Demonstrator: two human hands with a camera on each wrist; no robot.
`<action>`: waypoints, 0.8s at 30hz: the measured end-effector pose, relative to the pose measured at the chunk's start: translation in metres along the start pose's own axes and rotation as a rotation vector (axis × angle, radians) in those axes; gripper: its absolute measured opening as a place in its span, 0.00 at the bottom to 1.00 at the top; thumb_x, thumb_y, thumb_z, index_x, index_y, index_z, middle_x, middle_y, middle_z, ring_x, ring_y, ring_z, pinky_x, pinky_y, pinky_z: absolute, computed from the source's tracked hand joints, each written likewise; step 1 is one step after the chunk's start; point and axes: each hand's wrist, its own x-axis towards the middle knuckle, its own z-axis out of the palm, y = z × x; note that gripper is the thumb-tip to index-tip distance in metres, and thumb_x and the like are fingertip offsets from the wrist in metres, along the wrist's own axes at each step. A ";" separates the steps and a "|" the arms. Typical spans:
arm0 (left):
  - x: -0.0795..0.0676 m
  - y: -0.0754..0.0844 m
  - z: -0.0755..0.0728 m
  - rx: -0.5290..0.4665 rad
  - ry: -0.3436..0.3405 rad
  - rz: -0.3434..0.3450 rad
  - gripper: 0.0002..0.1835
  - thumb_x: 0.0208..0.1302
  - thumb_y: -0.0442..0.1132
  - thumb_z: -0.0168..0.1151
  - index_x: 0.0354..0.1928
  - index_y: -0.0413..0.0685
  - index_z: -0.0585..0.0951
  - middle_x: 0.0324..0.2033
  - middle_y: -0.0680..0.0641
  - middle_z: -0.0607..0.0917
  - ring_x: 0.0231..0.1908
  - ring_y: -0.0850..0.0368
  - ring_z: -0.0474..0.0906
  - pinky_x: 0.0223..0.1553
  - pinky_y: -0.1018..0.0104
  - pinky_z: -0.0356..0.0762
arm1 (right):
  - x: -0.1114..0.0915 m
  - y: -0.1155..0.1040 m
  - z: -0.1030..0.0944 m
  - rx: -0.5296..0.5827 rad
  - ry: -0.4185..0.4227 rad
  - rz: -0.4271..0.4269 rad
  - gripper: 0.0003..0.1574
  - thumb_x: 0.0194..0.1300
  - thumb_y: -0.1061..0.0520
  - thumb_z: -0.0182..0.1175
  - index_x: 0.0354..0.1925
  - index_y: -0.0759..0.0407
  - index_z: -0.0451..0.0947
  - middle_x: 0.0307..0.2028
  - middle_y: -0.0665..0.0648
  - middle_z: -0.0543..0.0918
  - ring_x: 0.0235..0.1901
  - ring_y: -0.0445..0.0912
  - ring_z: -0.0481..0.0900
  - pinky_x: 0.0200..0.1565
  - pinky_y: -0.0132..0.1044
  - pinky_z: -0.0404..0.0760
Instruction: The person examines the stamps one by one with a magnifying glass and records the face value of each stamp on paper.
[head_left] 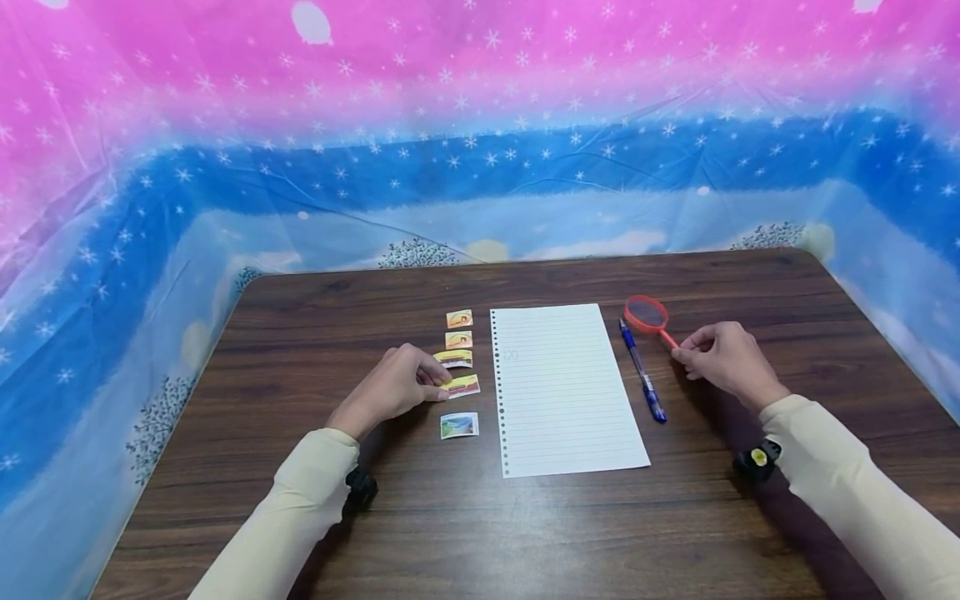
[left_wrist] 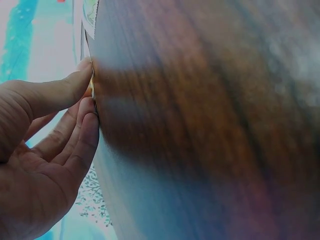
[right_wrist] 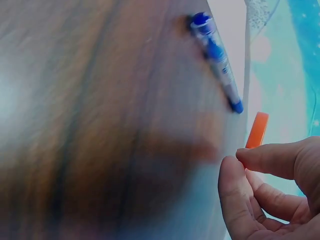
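Observation:
My left hand (head_left: 393, 383) pinches the left end of a yellow-and-red postage stamp (head_left: 465, 386), its thumb and fingertips low against the table. This stamp is one of several in a column. Just above it lies another yellow stamp (head_left: 459, 361), close to my fingers, and below it a blue-green landscape stamp (head_left: 459, 425). On the right, my right hand (head_left: 726, 360) pinches the handle end of a red magnifying glass (head_left: 666, 337) between thumb and fingertips. In the right wrist view, part of the orange-red magnifying glass (right_wrist: 257, 129) shows beyond my thumb.
A lined, hole-punched sheet of paper (head_left: 566, 400) lies between my hands, with faint writing near its upper left. Along its right side lies a blue pen (head_left: 641, 371). Two small orange stamps (head_left: 459, 319) top the column. Patterned cloth (head_left: 480, 192) surrounds the wooden table (head_left: 562, 533).

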 end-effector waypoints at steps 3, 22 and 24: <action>0.000 0.000 0.000 -0.003 -0.004 0.000 0.06 0.61 0.34 0.74 0.40 0.46 0.90 0.34 0.51 0.88 0.33 0.59 0.81 0.38 0.61 0.81 | 0.002 -0.009 0.001 0.008 -0.011 -0.027 0.13 0.70 0.59 0.63 0.41 0.71 0.83 0.29 0.59 0.86 0.28 0.48 0.87 0.27 0.37 0.79; 0.000 0.000 -0.001 -0.024 -0.020 -0.022 0.06 0.62 0.34 0.73 0.41 0.46 0.90 0.34 0.52 0.87 0.34 0.59 0.81 0.37 0.62 0.81 | 0.018 -0.074 0.043 0.026 -0.087 -0.182 0.09 0.70 0.60 0.64 0.40 0.68 0.84 0.32 0.64 0.85 0.30 0.54 0.86 0.27 0.38 0.79; 0.000 0.000 -0.001 -0.024 -0.022 -0.025 0.06 0.62 0.34 0.73 0.41 0.46 0.90 0.34 0.52 0.87 0.34 0.59 0.81 0.37 0.62 0.81 | 0.020 -0.080 0.050 0.034 -0.100 -0.200 0.08 0.69 0.61 0.65 0.39 0.68 0.85 0.31 0.63 0.85 0.29 0.53 0.85 0.27 0.38 0.79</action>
